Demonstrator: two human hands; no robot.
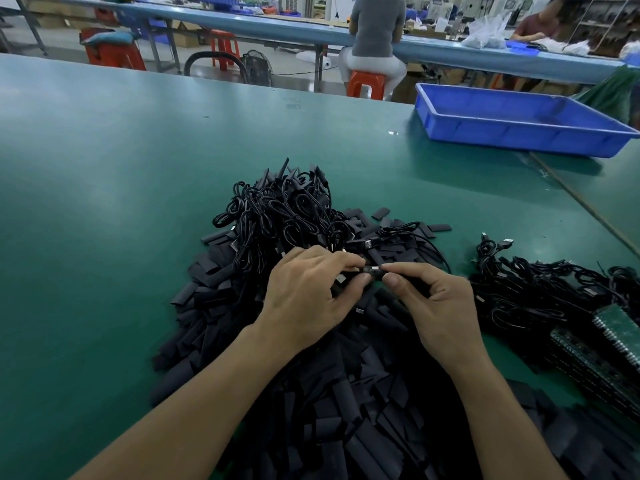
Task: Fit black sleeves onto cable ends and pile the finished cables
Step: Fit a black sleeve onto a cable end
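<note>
A big heap of flat black sleeves (pixel 346 393) covers the near middle of the green table (pixel 104 202). Behind it lies a tangle of coiled black cables (pixel 284 213). My left hand (pixel 308 292) and my right hand (pixel 440 306) meet above the heap. Between their fingertips is a small metal cable end (pixel 373 270). The right hand pinches the cable just behind that plug, and its cord runs off to the right. The left hand pinches something black at the plug's tip; whether it is a sleeve is hard to tell. A second pile of black cables (pixel 526 289) lies to the right.
A blue plastic tray (pixel 519 133) stands at the far right of the table. Green circuit boards (pixel 609 341) are stacked at the right edge. Beyond the table are red stools and people seated at a long blue bench.
</note>
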